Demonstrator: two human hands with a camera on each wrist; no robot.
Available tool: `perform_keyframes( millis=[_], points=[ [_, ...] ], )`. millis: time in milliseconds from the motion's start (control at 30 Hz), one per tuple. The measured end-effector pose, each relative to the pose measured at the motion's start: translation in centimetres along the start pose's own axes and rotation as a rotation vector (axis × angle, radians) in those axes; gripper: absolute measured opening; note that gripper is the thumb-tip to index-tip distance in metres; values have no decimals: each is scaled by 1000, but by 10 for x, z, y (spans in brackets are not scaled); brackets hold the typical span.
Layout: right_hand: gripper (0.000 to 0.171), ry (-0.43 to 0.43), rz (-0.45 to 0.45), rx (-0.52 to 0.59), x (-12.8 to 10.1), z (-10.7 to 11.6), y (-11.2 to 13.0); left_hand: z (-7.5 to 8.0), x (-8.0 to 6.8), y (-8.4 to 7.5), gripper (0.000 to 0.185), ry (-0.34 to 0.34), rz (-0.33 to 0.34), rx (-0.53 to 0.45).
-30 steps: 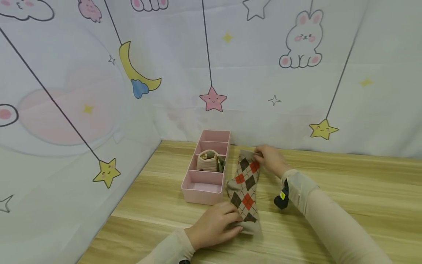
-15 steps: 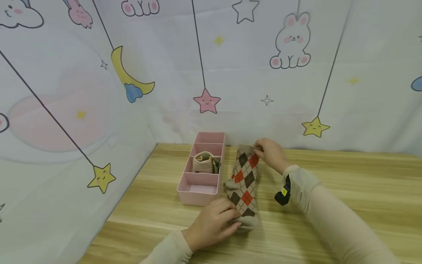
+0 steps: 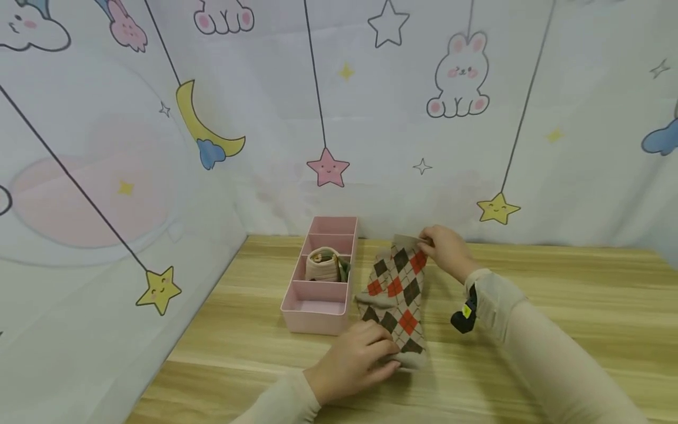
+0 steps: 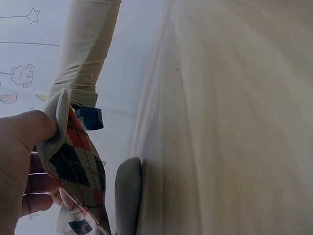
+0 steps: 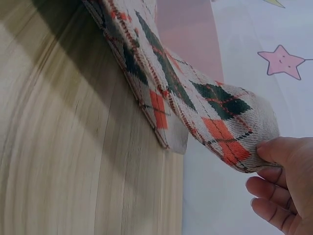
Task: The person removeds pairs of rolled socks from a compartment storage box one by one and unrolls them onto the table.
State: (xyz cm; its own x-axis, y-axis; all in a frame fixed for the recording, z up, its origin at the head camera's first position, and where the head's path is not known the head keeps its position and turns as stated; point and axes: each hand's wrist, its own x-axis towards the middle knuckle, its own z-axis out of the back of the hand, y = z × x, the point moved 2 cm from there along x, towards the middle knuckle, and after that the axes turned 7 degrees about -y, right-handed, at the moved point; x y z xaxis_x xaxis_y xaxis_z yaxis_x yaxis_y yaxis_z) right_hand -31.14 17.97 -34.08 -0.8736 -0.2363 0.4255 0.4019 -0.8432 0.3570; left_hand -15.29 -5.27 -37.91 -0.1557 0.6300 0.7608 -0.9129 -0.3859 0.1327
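Observation:
A beige argyle sock (image 3: 398,290) with orange and brown diamonds is stretched over the wooden table (image 3: 556,294), just right of a pink divided box (image 3: 318,307). My left hand (image 3: 354,360) pinches the sock's near end (image 4: 68,147). My right hand (image 3: 444,249) pinches its far end (image 5: 230,132) and holds it a little above the table. A rolled beige sock (image 3: 324,266) sits in one of the box's middle compartments.
A printed curtain with stars, a moon and rabbits (image 3: 461,76) hangs close behind the table and along its left side. The box's nearest compartment (image 3: 313,305) and farthest one (image 3: 333,226) hold nothing. Bare wood lies to the right.
Both hands have shifted slightly to the right with the sock, and its far end has moved away from the box. The camera has tilted a little.

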Motion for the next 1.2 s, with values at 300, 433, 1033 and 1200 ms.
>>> perform_keyframes(
  millis=[300, 433, 1033, 1200],
  points=[
    [13, -21, -6, -19, -7, -3, -14, -14, 7, -7, 11, 31, -8, 26],
    [11, -19, -13, -26, -9, -5, -21, -21, 9, -9, 10, 47, -2, 12],
    [11, 15, -74, -57, -18, -12, -40, -42, 16, -15, 10, 136, 65, -66],
    [11, 43, -90, -66, -17, -15, -46, -46, 14, -16, 13, 200, 70, -65]
  ],
)
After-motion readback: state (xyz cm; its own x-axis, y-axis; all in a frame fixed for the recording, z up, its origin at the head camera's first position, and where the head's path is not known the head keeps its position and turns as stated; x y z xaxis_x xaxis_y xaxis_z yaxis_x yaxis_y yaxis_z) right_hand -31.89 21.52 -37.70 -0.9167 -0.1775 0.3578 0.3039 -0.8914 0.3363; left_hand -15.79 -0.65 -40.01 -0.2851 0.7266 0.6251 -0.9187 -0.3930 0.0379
